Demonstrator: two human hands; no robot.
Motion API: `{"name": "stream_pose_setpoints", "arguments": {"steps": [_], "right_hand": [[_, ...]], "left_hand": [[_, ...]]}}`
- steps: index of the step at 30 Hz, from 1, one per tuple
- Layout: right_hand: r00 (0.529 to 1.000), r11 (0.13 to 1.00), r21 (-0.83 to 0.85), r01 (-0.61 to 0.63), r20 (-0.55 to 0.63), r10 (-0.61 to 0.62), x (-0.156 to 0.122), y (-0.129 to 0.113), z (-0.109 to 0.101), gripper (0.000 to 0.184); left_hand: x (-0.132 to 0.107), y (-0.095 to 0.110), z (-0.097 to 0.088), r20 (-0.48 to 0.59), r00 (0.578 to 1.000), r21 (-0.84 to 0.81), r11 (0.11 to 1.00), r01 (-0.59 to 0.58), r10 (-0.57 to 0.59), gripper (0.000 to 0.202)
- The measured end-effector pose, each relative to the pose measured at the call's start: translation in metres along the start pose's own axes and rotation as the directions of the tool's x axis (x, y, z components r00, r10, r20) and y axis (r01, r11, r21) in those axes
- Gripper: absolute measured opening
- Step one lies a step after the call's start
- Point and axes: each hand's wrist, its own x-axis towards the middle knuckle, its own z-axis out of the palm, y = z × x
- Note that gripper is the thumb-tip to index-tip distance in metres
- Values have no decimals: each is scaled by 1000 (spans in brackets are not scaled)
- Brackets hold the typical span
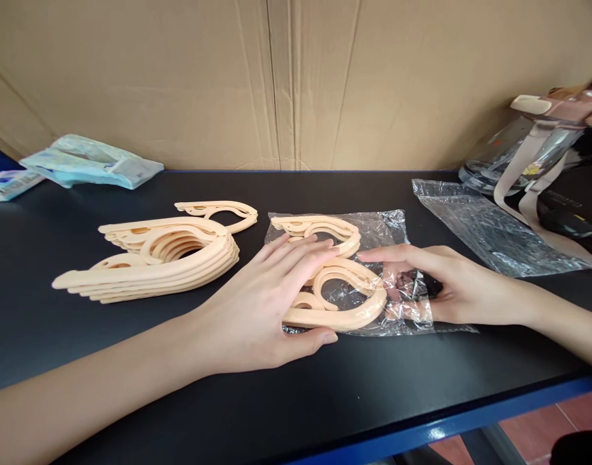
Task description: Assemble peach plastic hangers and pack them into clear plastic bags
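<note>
Cream-coloured folding hangers lie folded on or in a clear plastic bag; I cannot tell how much of them the film covers. Flat across their left part rests my left hand, its fingers stretched out and hiding some of the hangers. My right hand is at the bag's right end, fingers curled around the crinkled film and partly seen through it. One of its fingertips reaches the hangers' rounded end. Left of the bag sits a stack of several matching folded hangers, with a single folded hanger behind it.
A second clear plastic bag lies flat at the right, beside a clear bottle with a strap. At the back left are light-blue soft packs. Cardboard stands behind the black table, which has a blue front edge.
</note>
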Motion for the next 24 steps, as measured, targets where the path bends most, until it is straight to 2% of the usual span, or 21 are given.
{"name": "stream_pose_setpoints", "arguments": {"steps": [9,13,16,19,24], "right_hand": [[998,998,1,61,-23,-61,2,2,4,62],[989,984,-178,29,-137,-54,4,2,7,65],[975,952,-296,78,-178,-135,5,1,8,66],[963,927,-350,134,-174,-205,5,1,8,64],[960,921,-362,143,-178,-219,5,-1,8,61]], "left_hand": [[1,2,-1,-16,1000,-36,999,16,-16,69],[2,3,-1,-24,1000,-22,1000,13,-14,69],[2,3,-1,-29,1000,-6,1000,11,-11,69],[2,2,0,-26,1000,1,1000,8,-7,68],[2,1,-1,-23,1000,8,1000,0,0,67]]}}
